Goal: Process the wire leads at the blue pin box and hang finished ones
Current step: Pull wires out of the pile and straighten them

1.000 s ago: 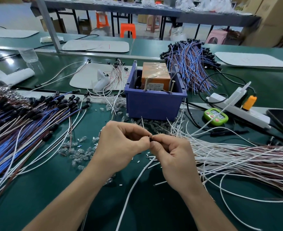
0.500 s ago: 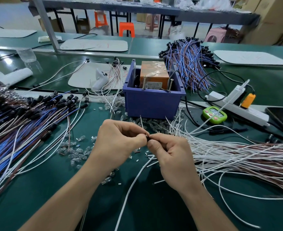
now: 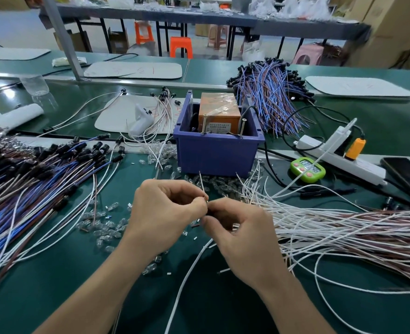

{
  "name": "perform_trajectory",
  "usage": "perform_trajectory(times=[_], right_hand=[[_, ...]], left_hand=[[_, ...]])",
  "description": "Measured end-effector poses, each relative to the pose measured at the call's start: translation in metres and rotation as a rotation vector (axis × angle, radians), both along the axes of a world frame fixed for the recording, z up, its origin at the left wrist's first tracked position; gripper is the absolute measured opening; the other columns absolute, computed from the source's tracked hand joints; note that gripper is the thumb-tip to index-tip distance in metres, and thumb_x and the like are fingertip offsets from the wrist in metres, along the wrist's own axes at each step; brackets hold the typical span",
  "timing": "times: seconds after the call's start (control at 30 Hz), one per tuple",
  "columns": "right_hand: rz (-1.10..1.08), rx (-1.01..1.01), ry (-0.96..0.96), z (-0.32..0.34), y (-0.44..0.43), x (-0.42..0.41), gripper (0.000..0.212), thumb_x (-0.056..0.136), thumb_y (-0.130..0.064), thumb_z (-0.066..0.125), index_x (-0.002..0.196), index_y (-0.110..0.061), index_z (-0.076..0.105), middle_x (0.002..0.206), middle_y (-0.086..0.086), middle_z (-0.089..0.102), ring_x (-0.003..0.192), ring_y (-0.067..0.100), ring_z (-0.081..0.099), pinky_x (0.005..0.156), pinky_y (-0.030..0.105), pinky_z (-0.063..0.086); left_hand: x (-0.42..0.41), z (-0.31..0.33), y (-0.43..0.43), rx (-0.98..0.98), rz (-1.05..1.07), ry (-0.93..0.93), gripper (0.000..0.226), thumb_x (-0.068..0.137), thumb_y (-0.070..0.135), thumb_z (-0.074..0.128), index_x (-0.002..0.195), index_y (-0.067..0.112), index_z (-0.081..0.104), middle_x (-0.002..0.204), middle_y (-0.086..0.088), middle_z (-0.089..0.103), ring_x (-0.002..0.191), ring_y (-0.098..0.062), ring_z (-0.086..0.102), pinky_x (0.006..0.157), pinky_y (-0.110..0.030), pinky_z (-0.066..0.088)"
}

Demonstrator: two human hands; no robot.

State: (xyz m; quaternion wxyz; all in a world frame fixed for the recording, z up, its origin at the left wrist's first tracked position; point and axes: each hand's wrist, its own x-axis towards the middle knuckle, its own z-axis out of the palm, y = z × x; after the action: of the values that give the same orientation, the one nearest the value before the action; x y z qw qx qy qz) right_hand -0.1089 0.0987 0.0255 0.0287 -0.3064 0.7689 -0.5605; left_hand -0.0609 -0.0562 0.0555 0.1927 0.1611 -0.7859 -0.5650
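Observation:
My left hand (image 3: 165, 213) and my right hand (image 3: 242, 232) meet fingertip to fingertip in front of the blue pin box (image 3: 216, 150). Both pinch the end of one white wire lead (image 3: 187, 278), which trails down toward me; thin bare leads stick up from the pinch. The box holds an orange block (image 3: 219, 112) with two upright pins at its front. A pile of white and brown leads (image 3: 344, 232) lies to the right. Blue, brown and white leads with black caps (image 3: 30, 179) spread at the left.
Small clear bulbs (image 3: 105, 227) litter the green mat around my hands. A green timer (image 3: 307, 169), a white power strip (image 3: 339, 153) and a dark phone (image 3: 406, 174) lie at the right. Another blue-and-brown bundle (image 3: 271, 92) lies behind the box. A white pad (image 3: 117, 116) lies left of the box.
Both hands stay pinched together on the same lead and have barely moved; the fingertips shifted slightly at the wire's end.

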Motion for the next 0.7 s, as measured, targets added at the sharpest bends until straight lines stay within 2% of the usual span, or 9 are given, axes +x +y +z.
perform_trajectory(times=[0.1, 0.27, 0.47, 0.6, 0.7], right_hand=[[-0.01, -0.049, -0.006, -0.0034, -0.0019, -0.0003, 0.011, 0.094, -0.025, 0.07, 0.1, -0.031, 0.077, 0.078, -0.01, 0.074, 0.066, 0.016, 0.066, 0.061, 0.038, 0.053], [-0.013, -0.115, -0.044, -0.0042, -0.0036, 0.0006, 0.016, 0.095, -0.022, 0.067, 0.102, -0.032, 0.077, 0.078, -0.001, 0.073, 0.07, 0.026, 0.064, 0.062, 0.044, 0.05], [-0.011, -0.141, -0.049, -0.0018, -0.0021, 0.0016, 0.018, 0.091, -0.025, 0.061, 0.087, -0.02, 0.078, 0.061, 0.007, 0.06, 0.054, 0.029, 0.049, 0.046, 0.041, 0.037], [-0.009, -0.183, -0.04, 0.0011, -0.0023, 0.0031, 0.017, 0.09, -0.021, 0.064, 0.082, -0.018, 0.078, 0.056, 0.004, 0.056, 0.049, 0.015, 0.043, 0.043, 0.036, 0.034], [0.027, -0.208, -0.076, 0.0025, -0.0023, 0.0026, 0.018, 0.091, -0.021, 0.063, 0.083, -0.018, 0.079, 0.059, 0.008, 0.057, 0.052, 0.028, 0.046, 0.045, 0.041, 0.035]], left_hand=[[-0.0011, -0.0009, 0.0016, 0.031, -0.019, 0.012, 0.015, 0.064, 0.026, 0.071, 0.072, 0.034, 0.081, 0.064, 0.001, 0.075, 0.054, -0.011, 0.067, 0.053, -0.025, 0.055], [-0.0019, 0.001, 0.0038, 0.087, -0.061, 0.039, 0.018, 0.065, 0.017, 0.07, 0.07, 0.03, 0.082, 0.063, 0.0, 0.074, 0.052, -0.007, 0.063, 0.051, -0.017, 0.049], [0.0017, 0.0018, 0.0053, -0.017, -0.055, 0.056, 0.016, 0.063, 0.019, 0.071, 0.067, 0.031, 0.081, 0.059, 0.001, 0.072, 0.05, -0.004, 0.057, 0.048, -0.02, 0.047], [0.0047, 0.0034, 0.0087, -0.072, -0.029, 0.11, 0.014, 0.06, 0.023, 0.07, 0.066, 0.031, 0.079, 0.056, 0.002, 0.069, 0.05, -0.004, 0.054, 0.047, -0.029, 0.047], [0.005, 0.0043, 0.0093, -0.071, -0.029, 0.122, 0.013, 0.061, 0.02, 0.069, 0.064, 0.028, 0.078, 0.054, 0.0, 0.067, 0.049, -0.005, 0.053, 0.047, -0.028, 0.045]])
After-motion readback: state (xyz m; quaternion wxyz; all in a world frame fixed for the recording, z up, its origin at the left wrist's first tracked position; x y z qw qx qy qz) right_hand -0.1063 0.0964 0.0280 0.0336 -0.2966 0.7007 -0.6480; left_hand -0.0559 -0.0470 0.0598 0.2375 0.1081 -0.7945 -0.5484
